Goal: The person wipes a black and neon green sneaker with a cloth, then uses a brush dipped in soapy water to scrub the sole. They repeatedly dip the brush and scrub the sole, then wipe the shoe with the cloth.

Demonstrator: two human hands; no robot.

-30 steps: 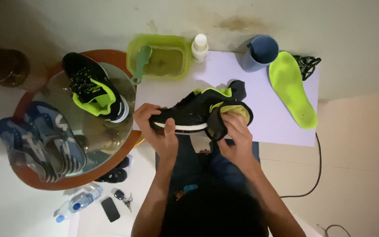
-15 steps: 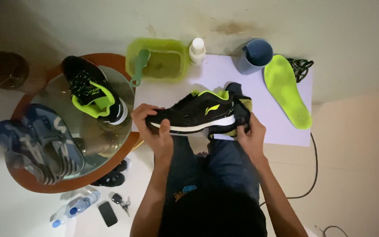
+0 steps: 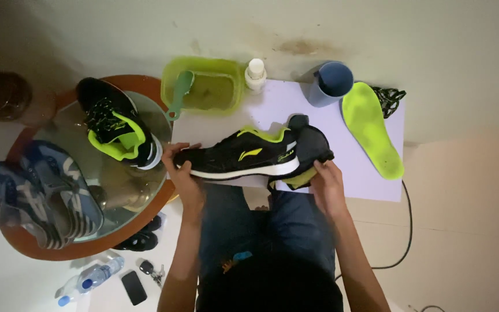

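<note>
We see first the round bench [image 3: 59, 245] with a glass top and a brown rim, at the left. On it a pair of blue shoes [image 3: 36, 193] lies near the lower left edge, and a second black and green shoe [image 3: 116, 130] lies near the upper edge, with its opening facing up. To the right of the bench, a white sheet [image 3: 371, 185] is spread on the floor [image 3: 469, 219].

Over the near edge of this sheet we hold the black shoe [image 3: 244, 156] on its side, the white sole towards us and the green lining showing at the heel. Our left hand [image 3: 181, 170] closes its grip around the toe end. Our right hand [image 3: 326, 184] holds the heel end from below, fingers closed on it.

At the right edge of the sheet lies a green insole [image 3: 371, 130], and black laces [image 3: 389, 98] are just beside its far end. Along the far edge stand a green tub [image 3: 226, 78] with a green brush [image 3: 179, 95] leaning in it, a blue cup [image 3: 331, 82] and a small white bottle [image 3: 255, 74]. On the floor below the bench lie a water bottle [image 3: 90, 278], a phone [image 3: 133, 287] and keys [image 3: 151, 270].
</note>
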